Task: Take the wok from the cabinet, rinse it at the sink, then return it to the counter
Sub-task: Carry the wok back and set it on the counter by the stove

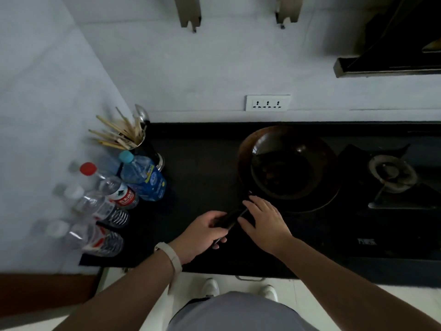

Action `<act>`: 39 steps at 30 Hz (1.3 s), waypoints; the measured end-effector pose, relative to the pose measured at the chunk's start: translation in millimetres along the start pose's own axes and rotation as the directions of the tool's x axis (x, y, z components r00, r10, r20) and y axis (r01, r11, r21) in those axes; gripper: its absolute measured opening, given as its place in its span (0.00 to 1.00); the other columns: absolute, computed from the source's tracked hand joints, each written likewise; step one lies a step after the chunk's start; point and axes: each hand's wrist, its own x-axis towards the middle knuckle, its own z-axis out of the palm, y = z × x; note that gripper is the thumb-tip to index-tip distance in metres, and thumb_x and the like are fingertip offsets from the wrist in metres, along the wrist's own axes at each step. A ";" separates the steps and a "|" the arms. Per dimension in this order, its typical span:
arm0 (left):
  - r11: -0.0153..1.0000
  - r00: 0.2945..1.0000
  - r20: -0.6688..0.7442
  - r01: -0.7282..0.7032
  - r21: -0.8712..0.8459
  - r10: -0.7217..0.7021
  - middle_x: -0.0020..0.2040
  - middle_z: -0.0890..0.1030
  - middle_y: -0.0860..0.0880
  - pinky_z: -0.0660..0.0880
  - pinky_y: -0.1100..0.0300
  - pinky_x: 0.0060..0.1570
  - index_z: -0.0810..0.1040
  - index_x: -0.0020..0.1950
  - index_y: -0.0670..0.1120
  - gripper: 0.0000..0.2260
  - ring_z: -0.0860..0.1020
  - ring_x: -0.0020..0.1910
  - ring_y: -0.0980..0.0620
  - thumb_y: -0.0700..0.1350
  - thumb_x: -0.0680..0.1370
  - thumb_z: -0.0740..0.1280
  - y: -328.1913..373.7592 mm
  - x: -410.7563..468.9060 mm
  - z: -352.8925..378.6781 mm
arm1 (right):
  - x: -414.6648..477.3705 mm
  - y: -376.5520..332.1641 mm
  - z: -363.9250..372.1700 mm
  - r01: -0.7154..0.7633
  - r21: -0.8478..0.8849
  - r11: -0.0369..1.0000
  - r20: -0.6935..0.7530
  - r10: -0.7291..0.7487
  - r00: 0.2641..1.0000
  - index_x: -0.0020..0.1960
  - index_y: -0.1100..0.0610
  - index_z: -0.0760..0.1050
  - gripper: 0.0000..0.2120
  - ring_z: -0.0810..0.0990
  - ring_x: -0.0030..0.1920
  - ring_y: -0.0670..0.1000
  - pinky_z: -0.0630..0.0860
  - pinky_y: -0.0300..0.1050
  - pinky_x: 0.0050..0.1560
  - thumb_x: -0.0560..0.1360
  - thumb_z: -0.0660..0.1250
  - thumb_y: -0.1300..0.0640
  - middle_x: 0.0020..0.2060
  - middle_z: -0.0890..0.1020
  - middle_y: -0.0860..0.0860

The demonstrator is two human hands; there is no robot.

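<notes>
A dark round wok (286,166) sits on the black counter (198,168), left of the gas burner. Its black handle (230,218) points toward me. My left hand (202,235) grips the end of that handle, fingers curled round it. My right hand (265,220) lies over the handle nearer the bowl, fingers spread and fairly straight, touching it. The inside of the wok is very dark and I cannot tell what is in it.
Several plastic water bottles (143,177) stand at the counter's left end, with a steel holder of chopsticks and a spoon (133,137) behind them. A gas burner (391,173) lies right of the wok. A wall socket (268,103) and a range hood (393,65) are above.
</notes>
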 end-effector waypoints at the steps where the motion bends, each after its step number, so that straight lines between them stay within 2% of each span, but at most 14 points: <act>1: 0.999 0.999 -0.036 -0.016 0.035 0.018 0.55 0.82 0.46 0.79 0.59 0.41 0.73 0.68 0.49 0.19 0.83 0.45 0.51 0.38 0.77 0.69 -0.9 -0.9 -4.3 | 2.9 -3.3 0.4 0.002 0.006 1.000 0.000 -0.002 1.000 0.80 0.51 0.60 0.31 0.54 0.81 0.52 0.51 0.49 0.80 0.82 0.58 0.39 0.80 0.60 0.50; 4: 0.974 0.990 -0.096 -0.081 0.213 0.103 0.60 0.80 0.51 0.79 0.62 0.49 0.73 0.68 0.52 0.22 0.82 0.53 0.54 0.40 0.76 0.70 -2.4 -1.8 -16.6 | 10.8 -11.2 1.5 -0.003 0.008 1.000 0.003 0.003 1.000 0.80 0.51 0.60 0.30 0.54 0.81 0.51 0.51 0.48 0.79 0.82 0.59 0.41 0.80 0.59 0.50; 7: 0.881 0.966 -0.104 -0.168 0.443 0.236 0.64 0.78 0.53 0.71 0.71 0.54 0.72 0.72 0.50 0.24 0.77 0.58 0.58 0.42 0.76 0.71 -4.5 -0.8 -26.6 | 18.3 -18.5 -0.2 -0.019 -0.009 1.000 -0.004 0.019 1.000 0.80 0.51 0.60 0.30 0.54 0.80 0.50 0.51 0.47 0.78 0.82 0.60 0.41 0.80 0.60 0.49; 10: 0.819 0.944 -0.110 -0.207 0.535 0.311 0.65 0.75 0.54 0.70 0.66 0.60 0.71 0.72 0.50 0.24 0.75 0.63 0.57 0.44 0.77 0.70 -4.8 2.9 -36.2 | 27.3 -24.2 -0.9 -0.032 -0.014 0.999 0.005 0.032 0.999 0.79 0.51 0.61 0.30 0.55 0.80 0.50 0.54 0.49 0.78 0.81 0.60 0.41 0.80 0.61 0.49; 13: 0.752 0.915 -0.108 -0.248 0.611 0.390 0.63 0.76 0.54 0.74 0.59 0.62 0.72 0.72 0.51 0.23 0.76 0.61 0.57 0.45 0.77 0.70 -6.6 8.2 -47.3 | 35.9 -30.5 -0.9 -0.039 -0.029 0.999 0.006 0.039 0.999 0.79 0.52 0.62 0.30 0.56 0.80 0.50 0.56 0.50 0.79 0.81 0.60 0.40 0.79 0.62 0.50; 15: 0.699 0.886 -0.098 -0.285 0.656 0.453 0.62 0.76 0.53 0.75 0.58 0.60 0.73 0.72 0.51 0.22 0.76 0.60 0.57 0.46 0.77 0.70 -7.1 12.5 -55.7 | 42.8 -36.6 -2.3 -0.048 -0.041 0.998 0.014 0.048 0.999 0.79 0.52 0.62 0.30 0.56 0.80 0.51 0.55 0.50 0.78 0.82 0.60 0.40 0.79 0.62 0.50; 18: 0.649 0.855 -0.097 -0.308 0.695 0.509 0.62 0.76 0.53 0.74 0.62 0.58 0.72 0.72 0.50 0.22 0.75 0.57 0.59 0.46 0.78 0.69 -4.8 19.7 -68.3 | 54.6 -46.4 -2.6 -0.068 -0.055 0.996 0.011 0.069 0.998 0.79 0.53 0.61 0.30 0.56 0.80 0.52 0.56 0.51 0.79 0.82 0.59 0.40 0.79 0.62 0.51; 22: 0.629 0.833 -0.103 -0.323 0.707 0.544 0.63 0.76 0.52 0.73 0.61 0.59 0.73 0.72 0.48 0.21 0.76 0.59 0.55 0.45 0.79 0.68 3.4 31.8 -84.2 | 71.7 -56.7 -0.5 -0.102 -0.061 0.993 0.000 0.102 0.995 0.79 0.53 0.62 0.30 0.58 0.79 0.53 0.59 0.52 0.78 0.81 0.59 0.40 0.78 0.64 0.51; 27: 0.612 0.834 -0.085 -0.327 0.720 0.545 0.63 0.76 0.51 0.76 0.58 0.57 0.73 0.72 0.48 0.21 0.77 0.55 0.55 0.44 0.79 0.67 16.0 50.0 -102.5 | 89.0 -66.8 -1.2 -0.151 -0.041 0.988 -0.023 0.150 0.988 0.78 0.53 0.63 0.30 0.60 0.78 0.53 0.61 0.52 0.77 0.81 0.60 0.40 0.77 0.65 0.51; 33: 0.590 0.832 -0.057 -0.342 0.731 0.553 0.64 0.77 0.49 0.73 0.56 0.62 0.74 0.72 0.47 0.20 0.75 0.62 0.52 0.43 0.79 0.67 26.2 69.8 -117.1 | 103.5 -75.8 2.9 -0.209 -0.022 0.978 -0.065 0.207 0.976 0.77 0.54 0.64 0.29 0.60 0.78 0.54 0.63 0.52 0.76 0.82 0.59 0.40 0.76 0.67 0.52; 39: 0.571 0.822 -0.023 -0.374 0.731 0.568 0.62 0.78 0.50 0.75 0.57 0.59 0.74 0.71 0.47 0.20 0.75 0.59 0.53 0.44 0.79 0.67 27.7 74.5 -123.9 | 106.1 -79.2 8.2 -0.245 -0.009 0.970 -0.083 0.243 0.966 0.78 0.54 0.63 0.29 0.60 0.78 0.53 0.63 0.52 0.76 0.82 0.59 0.40 0.76 0.66 0.51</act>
